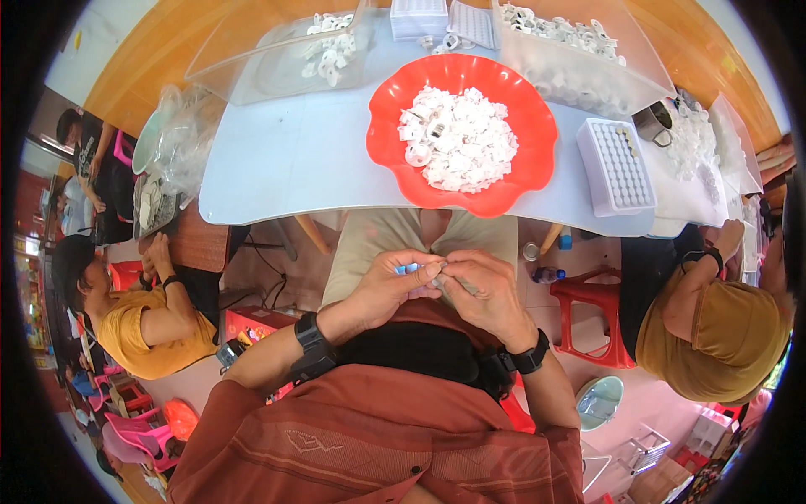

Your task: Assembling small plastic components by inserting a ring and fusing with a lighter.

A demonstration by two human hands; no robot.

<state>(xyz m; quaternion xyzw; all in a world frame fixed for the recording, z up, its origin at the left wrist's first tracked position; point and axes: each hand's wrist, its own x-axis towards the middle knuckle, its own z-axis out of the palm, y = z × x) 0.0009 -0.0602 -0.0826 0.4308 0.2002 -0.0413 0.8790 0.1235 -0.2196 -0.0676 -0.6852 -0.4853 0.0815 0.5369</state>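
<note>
My left hand [388, 284] and my right hand [489, 290] meet above my lap, on the near side of the table. Their thumbs and fingertips pinch together around something very small, mostly hidden by the fingers. A bit of light blue [408, 269] shows inside my left hand; its kind cannot be made out. Beyond the hands, on the table, a red wavy-rimmed bowl [531, 160] holds a heap of small white pieces [470, 143], with a few round white parts on its left side.
The pale blue table [285, 160] bears a white tray of round pieces [617, 168] at right and clear bins [579, 76] of white parts behind. A metal mug [653, 124] stands far right. People in yellow [151, 332] and mustard [714, 328] tops sit on either side, near a red stool [588, 315].
</note>
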